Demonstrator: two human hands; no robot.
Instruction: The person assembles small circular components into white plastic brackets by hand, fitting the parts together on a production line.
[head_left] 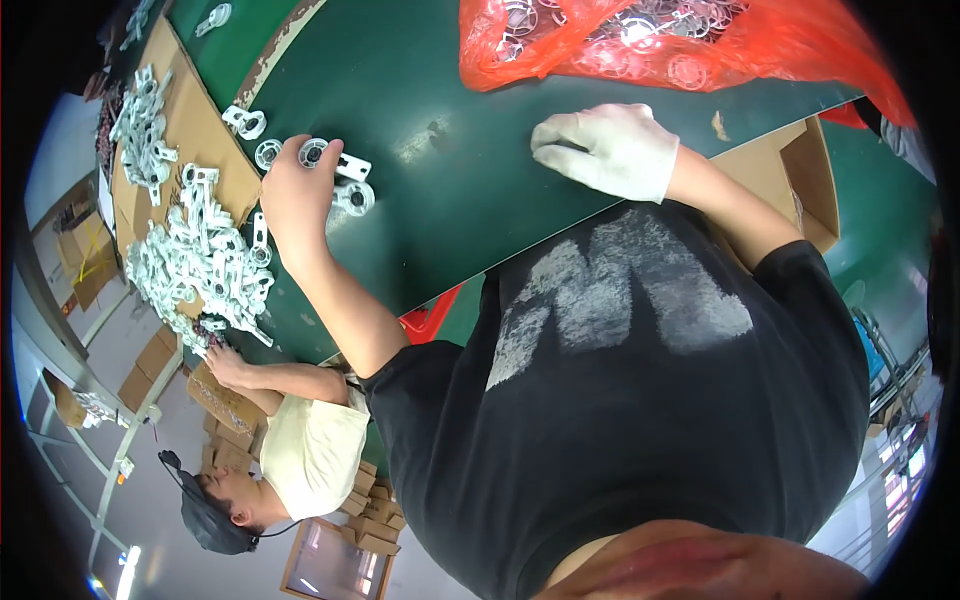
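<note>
At the left, my bare left hand [297, 190] is closed with thumb and fingers at a small white plastic part with a round ring end [313, 152]. Close around that hand lie similar parts: one with a ring [352, 198] beside the thumb, another [245, 122] beyond the fingers. My right hand [612, 150], in a white glove, rests above the green tabletop [450, 200] near its front edge. Its fingers are curled together toward the thumb, and nothing shows in them.
A heap of white parts [195, 260] covers the table's left side, beside cardboard [190, 100] bearing more. A red plastic bag [690, 65] of shiny ring-shaped parts lies at the far right. An open carton [815, 180] stands by my right arm. Another person [310, 450] works at the left.
</note>
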